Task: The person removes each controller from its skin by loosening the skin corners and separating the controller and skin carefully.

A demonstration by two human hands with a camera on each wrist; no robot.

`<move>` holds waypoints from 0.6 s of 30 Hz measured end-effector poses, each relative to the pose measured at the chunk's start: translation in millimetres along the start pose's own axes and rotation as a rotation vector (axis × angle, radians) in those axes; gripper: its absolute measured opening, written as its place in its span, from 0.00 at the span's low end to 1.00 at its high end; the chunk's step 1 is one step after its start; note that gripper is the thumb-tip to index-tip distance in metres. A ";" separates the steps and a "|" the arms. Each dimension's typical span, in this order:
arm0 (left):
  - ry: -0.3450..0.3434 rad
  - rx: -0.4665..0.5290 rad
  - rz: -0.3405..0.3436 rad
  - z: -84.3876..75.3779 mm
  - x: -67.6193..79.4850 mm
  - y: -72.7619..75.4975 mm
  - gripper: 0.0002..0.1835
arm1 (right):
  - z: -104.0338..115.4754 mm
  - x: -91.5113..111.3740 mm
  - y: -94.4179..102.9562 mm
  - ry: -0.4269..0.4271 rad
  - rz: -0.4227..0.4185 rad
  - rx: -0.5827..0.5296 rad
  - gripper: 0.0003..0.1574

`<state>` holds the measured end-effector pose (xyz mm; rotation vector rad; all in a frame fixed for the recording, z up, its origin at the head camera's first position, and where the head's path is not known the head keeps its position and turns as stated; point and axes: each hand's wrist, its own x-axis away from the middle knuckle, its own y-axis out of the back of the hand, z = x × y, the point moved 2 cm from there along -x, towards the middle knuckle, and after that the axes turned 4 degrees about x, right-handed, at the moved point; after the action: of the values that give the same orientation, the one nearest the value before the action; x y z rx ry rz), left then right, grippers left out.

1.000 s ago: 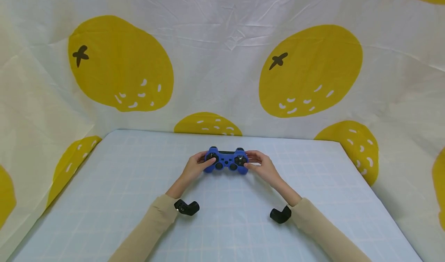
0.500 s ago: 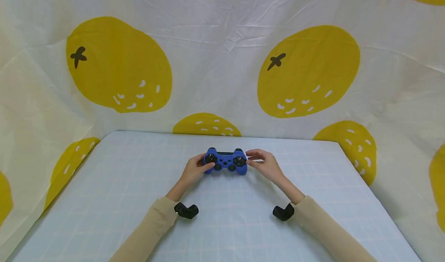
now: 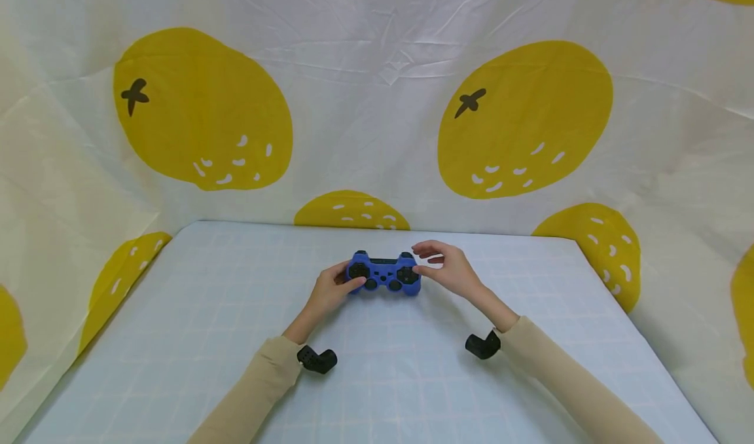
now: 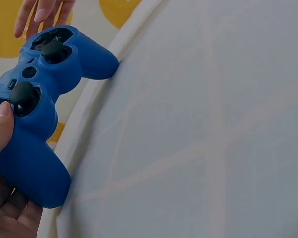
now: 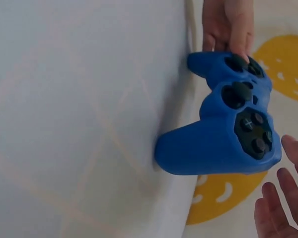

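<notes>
A blue game controller (image 3: 383, 275) with black sticks and buttons stands on its two grips near the back of the table, its face towards me. My left hand (image 3: 327, 290) holds its left end, thumb on the front near the direction pad and fingers behind, as the left wrist view shows. At the other end my right hand (image 3: 452, 270) hovers with fingers spread and relaxed. Its thumb tip is right at the controller's upper right edge. In the right wrist view the right fingers (image 5: 275, 210) are apart from the controller (image 5: 218, 134), holding nothing.
The table (image 3: 235, 326) has a pale blue checked cover. Behind it hangs a white cloth (image 3: 365, 116) printed with large yellow fruit, close past the table's back edge. A black wrist camera (image 3: 317, 359) sits on the left cuff, another black camera (image 3: 483, 345) on the right.
The right hand has let go of the controller's right end; its fingers have opened and lifted up and away. The left hand keeps its hold, and the controller stays in nearly the same place.
</notes>
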<state>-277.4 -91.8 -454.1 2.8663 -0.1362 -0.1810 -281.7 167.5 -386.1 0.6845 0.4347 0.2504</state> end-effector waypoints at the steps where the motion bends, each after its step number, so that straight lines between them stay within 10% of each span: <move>1: -0.001 0.000 -0.002 0.2 0.1 0.1 0.31 | 1.0 -1.7 0.2 0.013 0.010 0.007 0.25; 18: -0.005 0.012 -0.004 -0.2 1.6 0.9 0.31 | 21.6 -27.9 0.0 0.123 0.192 0.188 0.21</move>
<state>-275.9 -92.8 -453.8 2.8789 -0.1333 -0.1890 -296.2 145.5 -362.7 0.9002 0.5153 0.4384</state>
